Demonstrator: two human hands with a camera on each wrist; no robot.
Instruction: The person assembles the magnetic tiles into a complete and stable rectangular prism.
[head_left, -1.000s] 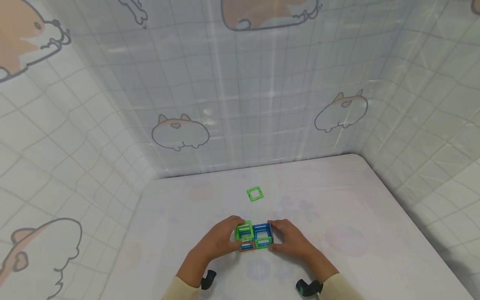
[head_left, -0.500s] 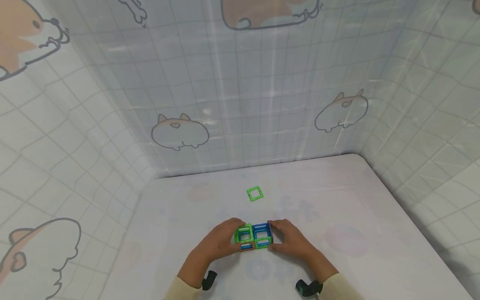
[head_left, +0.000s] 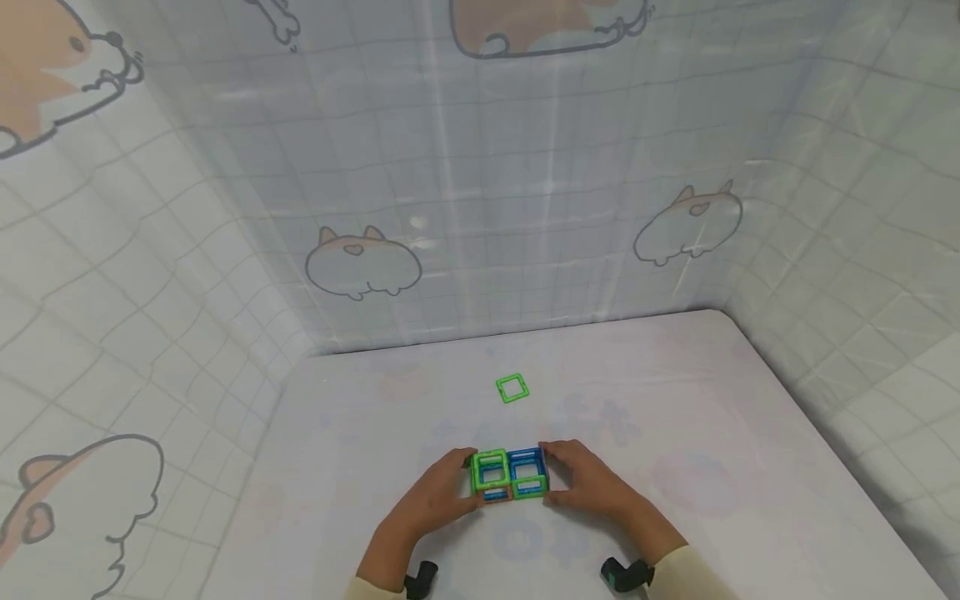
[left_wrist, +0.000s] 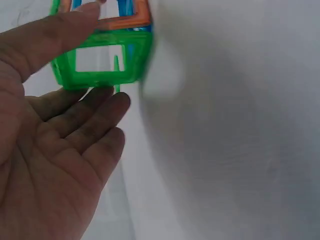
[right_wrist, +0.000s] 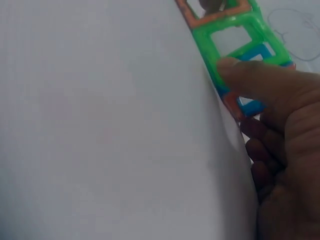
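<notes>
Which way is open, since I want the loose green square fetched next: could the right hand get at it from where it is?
Probably yes. The right hand holds the tile block, but the loose green square lies flat beyond it on the bare white table, with nothing between; the hand must let go first.

No readable text, label or number shows anywhere.

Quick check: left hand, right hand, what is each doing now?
Left hand: fingers straight, touching the tile block on its left side.
Right hand: fingers curled, thumb pressed on the block's right side.
</notes>
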